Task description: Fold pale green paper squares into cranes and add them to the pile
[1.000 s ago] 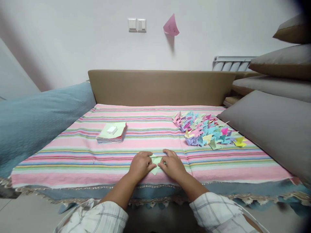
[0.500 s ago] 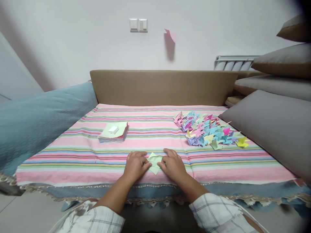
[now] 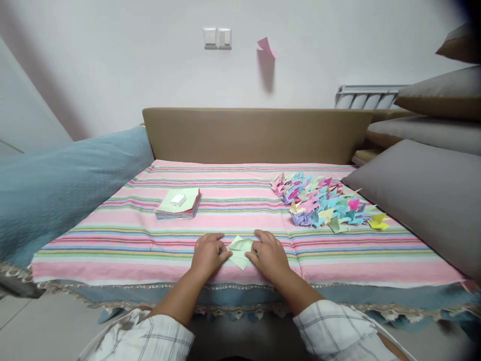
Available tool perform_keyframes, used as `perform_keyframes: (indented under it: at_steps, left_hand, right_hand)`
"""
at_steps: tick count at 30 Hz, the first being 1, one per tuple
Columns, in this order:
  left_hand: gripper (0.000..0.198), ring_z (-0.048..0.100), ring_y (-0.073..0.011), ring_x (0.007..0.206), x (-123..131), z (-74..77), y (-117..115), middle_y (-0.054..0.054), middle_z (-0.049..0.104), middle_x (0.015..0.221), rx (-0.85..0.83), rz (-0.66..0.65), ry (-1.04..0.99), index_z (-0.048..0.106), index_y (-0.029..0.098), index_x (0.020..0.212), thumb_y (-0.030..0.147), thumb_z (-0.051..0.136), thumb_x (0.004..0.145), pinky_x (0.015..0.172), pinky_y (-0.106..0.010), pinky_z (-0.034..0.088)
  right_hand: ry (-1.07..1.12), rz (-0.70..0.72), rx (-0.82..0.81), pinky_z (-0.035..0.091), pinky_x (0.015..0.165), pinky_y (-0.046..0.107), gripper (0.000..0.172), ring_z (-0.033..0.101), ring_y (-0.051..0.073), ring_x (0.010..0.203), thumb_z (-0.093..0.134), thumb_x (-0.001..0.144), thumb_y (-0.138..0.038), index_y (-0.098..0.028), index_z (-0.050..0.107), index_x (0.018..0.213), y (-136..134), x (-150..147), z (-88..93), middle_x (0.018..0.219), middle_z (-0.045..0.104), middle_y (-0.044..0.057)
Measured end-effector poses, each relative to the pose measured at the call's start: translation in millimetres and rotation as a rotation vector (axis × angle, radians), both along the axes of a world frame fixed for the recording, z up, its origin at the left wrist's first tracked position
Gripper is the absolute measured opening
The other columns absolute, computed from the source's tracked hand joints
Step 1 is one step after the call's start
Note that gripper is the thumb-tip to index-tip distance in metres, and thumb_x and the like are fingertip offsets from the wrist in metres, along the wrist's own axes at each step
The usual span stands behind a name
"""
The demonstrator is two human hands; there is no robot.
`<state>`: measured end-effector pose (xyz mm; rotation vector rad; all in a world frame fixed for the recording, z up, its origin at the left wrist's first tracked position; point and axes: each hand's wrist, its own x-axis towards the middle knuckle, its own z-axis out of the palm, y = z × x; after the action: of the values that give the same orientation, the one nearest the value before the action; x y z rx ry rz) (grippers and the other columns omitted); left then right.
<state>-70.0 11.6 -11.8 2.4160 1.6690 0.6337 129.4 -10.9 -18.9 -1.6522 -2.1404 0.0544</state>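
Observation:
A small pale green sheet of origami paper point(image 3: 239, 256), partly folded, lies near the front edge of the striped cloth. My left hand point(image 3: 209, 253) pinches its left corner between thumb and curled fingers. On the other side, my right hand point(image 3: 269, 254) has its thumb and fingers closed on the right corner. A raised fold with a shaded pocket shows along the paper's upper part. My fingertips hide both side corners. Beyond my right hand lies a dense group of many-coloured folded paper cranes point(image 3: 323, 203).
A stack of square coloured paper point(image 3: 165, 214) with a small white block point(image 3: 178, 200) on top sits to the left. Grey cushions point(image 3: 424, 200) are piled at the right, a blue-covered armrest point(image 3: 75, 175) at the left. The brown backrest point(image 3: 259, 135) stands behind.
The upper fold of the green paper has opened wider between my hands. Both hands keep their grip nearly in place. The whole view has shifted slightly.

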Motion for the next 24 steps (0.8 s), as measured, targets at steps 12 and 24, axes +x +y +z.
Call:
perform_keyframes:
  at_steps: [12,24]
  left_hand:
    - [0.02,0.053,-0.0204,0.085,4,5.4,-32,-0.006,0.059,0.086,0.206,-0.155,0.049,0.054,0.019,0.082,0.008,0.042,0.071,0.078,-0.034,0.043]
    - [0.047,0.049,-0.0289,0.115,31,-39.1,-47,-0.015,0.052,0.127,0.295,-0.361,0.373,0.045,0.013,0.127,0.014,0.045,0.08,0.098,-0.045,0.039]
  right_hand:
    - [0.053,0.014,-0.022,0.037,0.091,0.038,0.013,0.044,0.026,0.113,0.065,0.075,-0.034,-0.021,0.067,0.073,0,1,-1.7,0.126,0.052,0.008]
    - [0.309,0.203,-0.184,0.034,0.099,0.036,0.013,0.044,0.023,0.119,0.063,0.075,-0.028,-0.021,0.07,0.083,10,38,2.2,0.126,0.05,0.009]
